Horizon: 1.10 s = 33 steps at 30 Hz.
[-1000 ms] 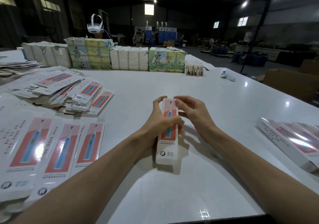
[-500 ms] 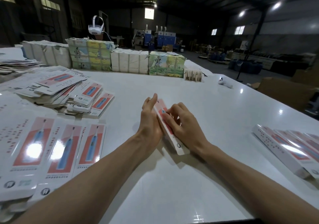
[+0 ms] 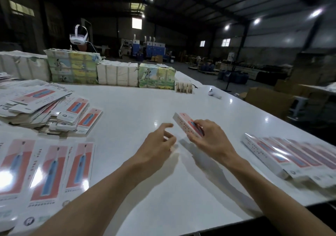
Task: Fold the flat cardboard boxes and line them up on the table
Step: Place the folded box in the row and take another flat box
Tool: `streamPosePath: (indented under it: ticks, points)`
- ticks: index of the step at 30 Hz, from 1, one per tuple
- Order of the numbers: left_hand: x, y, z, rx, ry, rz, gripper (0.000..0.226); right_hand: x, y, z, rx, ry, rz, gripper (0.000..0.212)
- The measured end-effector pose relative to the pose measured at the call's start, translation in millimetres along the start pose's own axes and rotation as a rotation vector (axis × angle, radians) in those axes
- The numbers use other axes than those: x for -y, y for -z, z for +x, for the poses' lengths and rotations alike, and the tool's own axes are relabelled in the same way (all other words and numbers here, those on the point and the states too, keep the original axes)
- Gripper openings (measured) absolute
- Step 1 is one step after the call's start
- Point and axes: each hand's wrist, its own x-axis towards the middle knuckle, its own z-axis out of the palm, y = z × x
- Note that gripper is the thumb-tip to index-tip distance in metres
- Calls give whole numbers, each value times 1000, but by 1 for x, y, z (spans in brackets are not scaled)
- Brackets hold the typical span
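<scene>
White and glossy, the worktop [image 3: 138, 108] stretches across a dim warehouse. Above its middle, the right hand [image 3: 209, 141] grips a folded box [image 3: 183, 125], fingers wrapped over its near end while its far end tilts up and away. The left hand [image 3: 156, 146] hovers just beside it, empty, fingers loosely curled and half open. Flat box blanks [image 3: 49, 165] lie in rows at the left, and finished boxes [image 3: 283, 155] sit side by side at the right edge.
</scene>
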Motion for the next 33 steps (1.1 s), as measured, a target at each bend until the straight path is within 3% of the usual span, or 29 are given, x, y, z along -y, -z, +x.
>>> streamPosePath:
  ticks: [2,5,10,17,22,24,28,33]
  points:
    - [8,-5,-3,57,-92,232,20,-21,16,-14,-1,-75,-82,55]
    - [13,-7,-1,130,-185,483,16,-49,35,-44,-22,-190,-218,57]
    - [15,-5,4,160,-216,489,20,-83,49,-82,39,-295,-665,50]
    - [14,-5,3,188,-225,463,19,-96,68,-91,43,-445,-749,39]
    - [11,-3,3,217,-215,495,19,-80,68,-71,96,-412,-838,45]
    - [9,-3,1,220,-210,501,20,-60,60,-52,65,-316,-778,39]
    - [9,-4,-3,158,-143,431,27,-7,28,-6,-13,-123,-368,27]
    - [-4,0,-9,-19,-107,360,28,49,-28,33,27,-111,87,19]
